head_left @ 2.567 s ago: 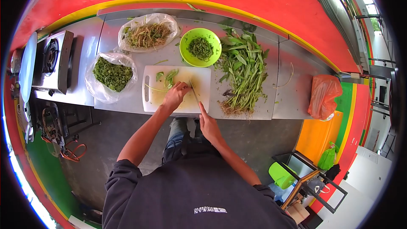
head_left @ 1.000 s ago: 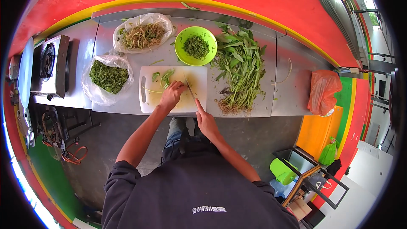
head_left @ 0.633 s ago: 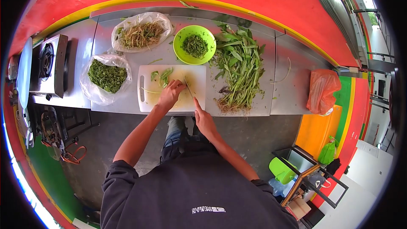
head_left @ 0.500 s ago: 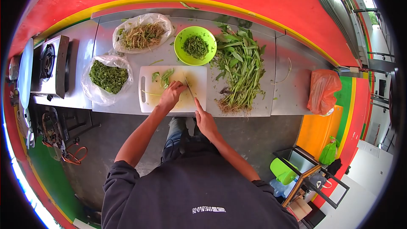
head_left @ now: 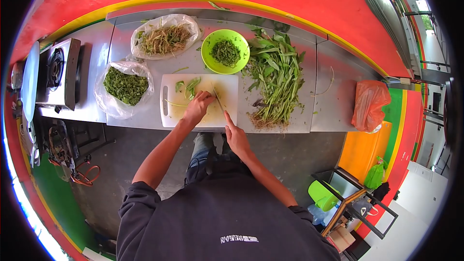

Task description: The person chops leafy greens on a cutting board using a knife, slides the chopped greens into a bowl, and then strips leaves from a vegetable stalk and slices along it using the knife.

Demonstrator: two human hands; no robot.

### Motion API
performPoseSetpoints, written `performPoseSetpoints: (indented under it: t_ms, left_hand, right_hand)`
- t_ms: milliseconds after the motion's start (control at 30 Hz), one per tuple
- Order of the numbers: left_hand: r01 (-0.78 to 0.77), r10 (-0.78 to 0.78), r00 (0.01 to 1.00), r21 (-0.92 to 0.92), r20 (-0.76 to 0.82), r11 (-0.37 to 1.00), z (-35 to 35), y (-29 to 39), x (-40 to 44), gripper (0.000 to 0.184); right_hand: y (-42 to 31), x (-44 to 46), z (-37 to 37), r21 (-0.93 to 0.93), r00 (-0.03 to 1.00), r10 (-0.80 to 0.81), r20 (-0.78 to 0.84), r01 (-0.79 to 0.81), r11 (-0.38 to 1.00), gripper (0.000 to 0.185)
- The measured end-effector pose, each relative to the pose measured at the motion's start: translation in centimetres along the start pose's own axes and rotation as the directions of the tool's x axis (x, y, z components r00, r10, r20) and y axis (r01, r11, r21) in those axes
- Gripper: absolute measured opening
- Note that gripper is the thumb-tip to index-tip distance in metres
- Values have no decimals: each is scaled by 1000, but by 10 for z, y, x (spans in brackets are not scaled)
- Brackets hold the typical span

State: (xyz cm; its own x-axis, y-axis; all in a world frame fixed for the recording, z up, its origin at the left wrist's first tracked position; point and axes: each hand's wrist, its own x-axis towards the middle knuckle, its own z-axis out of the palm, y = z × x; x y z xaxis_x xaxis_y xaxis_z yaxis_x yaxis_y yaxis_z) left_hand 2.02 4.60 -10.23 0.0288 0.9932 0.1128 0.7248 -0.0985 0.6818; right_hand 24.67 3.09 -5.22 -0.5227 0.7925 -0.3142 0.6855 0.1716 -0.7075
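A knife (head_left: pixel 218 98) is gripped by its handle in my right hand (head_left: pixel 237 140), its blade over the white cutting board (head_left: pixel 171 118). My left hand (head_left: pixel 199 108) is closed on the board close beside the blade, pressing on leafy greens whose leaves (head_left: pixel 192 87) stick out to its left. The bit under my fingertips is mostly hidden. Behind the board stands a lime-green bowl (head_left: pixel 208 62) with chopped greens (head_left: pixel 225 53) inside. To the right lies a large pile of long-stemmed leafy greens (head_left: pixel 278 75) with roots toward the near edge.
Left of the board sit a plastic bag of chopped greens (head_left: pixel 125 86) and another bag (head_left: pixel 181 21) of root trimmings (head_left: pixel 169 39). A gas stove (head_left: pixel 60 75) stands at far left. An orange plastic bag (head_left: pixel 371 104) rests on the steel table (head_left: pixel 333 116) at right.
The whole view has shifted slightly, moving the board and bowl a little to the right. Both hands keep nearly the same place on the board and knife.
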Motion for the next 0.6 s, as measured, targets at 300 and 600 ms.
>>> performPoseSetpoints:
  t_ms: [300, 600]
  left_hand:
    - [-14, 14, 1000, 18, 11, 1000, 0, 1, 3, 28]
    - [-11, 12, 1000, 54, -13, 998, -1, 2, 4, 27]
  right_hand:
    - [1, -3, -1, -25, 1000, 5, 7, -5, 1000, 62]
    - [0, -12, -2, 64, 997, -49, -62, 53, 997, 62]
